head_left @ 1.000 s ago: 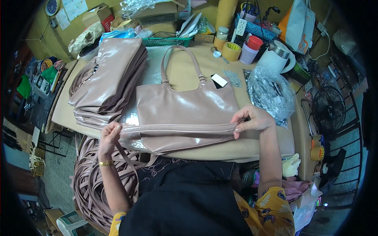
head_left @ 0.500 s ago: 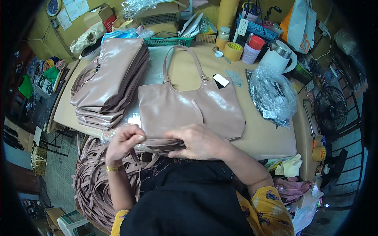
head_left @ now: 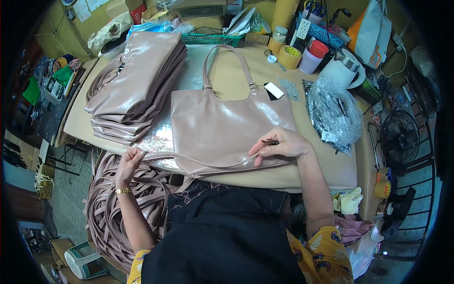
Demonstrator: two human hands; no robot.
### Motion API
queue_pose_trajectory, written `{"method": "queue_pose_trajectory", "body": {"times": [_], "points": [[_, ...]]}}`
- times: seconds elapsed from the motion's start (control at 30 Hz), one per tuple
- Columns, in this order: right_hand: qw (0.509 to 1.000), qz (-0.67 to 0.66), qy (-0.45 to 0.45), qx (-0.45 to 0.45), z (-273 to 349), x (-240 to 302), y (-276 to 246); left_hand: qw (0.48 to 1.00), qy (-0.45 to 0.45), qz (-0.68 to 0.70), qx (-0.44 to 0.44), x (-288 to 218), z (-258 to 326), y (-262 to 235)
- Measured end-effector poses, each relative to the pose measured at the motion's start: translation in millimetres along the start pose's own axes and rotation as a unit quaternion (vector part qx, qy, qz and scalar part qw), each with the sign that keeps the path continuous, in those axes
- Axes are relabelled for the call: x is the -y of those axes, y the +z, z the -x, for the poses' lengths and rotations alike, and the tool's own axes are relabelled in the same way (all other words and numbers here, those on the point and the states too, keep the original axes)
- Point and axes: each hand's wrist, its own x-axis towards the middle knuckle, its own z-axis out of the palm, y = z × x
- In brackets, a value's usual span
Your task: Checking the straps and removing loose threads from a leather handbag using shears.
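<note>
A long pinkish-beige strap [head_left: 203, 161] stretches between my two hands, sagging slightly along the front of a handbag. My left hand [head_left: 129, 164] is closed on one end of the strap. With thumb and fingers, my right hand [head_left: 286, 145] pinches the other end; a small dark piece shows between those fingers, too small to name. The glossy handbag [head_left: 227, 120] of the same colour lies flat on the padded table, handle pointing away from me. A white tag [head_left: 274, 90] hangs near the handle's right base.
At the left is a stack of matching handbags [head_left: 137, 80]. A heap of straps [head_left: 109, 203] fills a box below the table's front edge. Plastic-wrapped goods [head_left: 333, 113], a white kettle [head_left: 339, 68] and yellow tape [head_left: 289, 57] sit toward the right and back.
My hands have moved apart, the left outward and the right up and rightward over the handbag. The strap is now drawn out between them. The view has shifted slightly.
</note>
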Motion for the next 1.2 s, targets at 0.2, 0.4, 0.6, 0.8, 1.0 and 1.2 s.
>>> {"method": "queue_pose_trajectory", "body": {"times": [0.2,0.4,0.6,0.8,1.0,1.2], "points": [[0.989,0.017,0.006,-0.147,-9,-16,5,1.000,0.001,-0.014,0.009,0,-4,-4],[0.977,-0.015,-0.003,-0.215,-16,-32,12,0.903,0.172,-0.364,-0.151,-18,5,15],[0.986,0.043,-0.042,-0.156,-23,10,50,0.938,0.292,-0.166,0.081,-119,34,153],[0.983,0.005,-0.075,-0.170,-23,23,58,0.948,0.062,0.208,0.232,-127,43,192],[0.979,-0.061,-0.092,-0.170,-34,5,62,0.970,0.192,0.113,0.099,-101,46,208],[0.893,0.098,-0.250,-0.361,-35,12,87,0.952,0.245,0.185,-0.009,-93,39,211]]}}
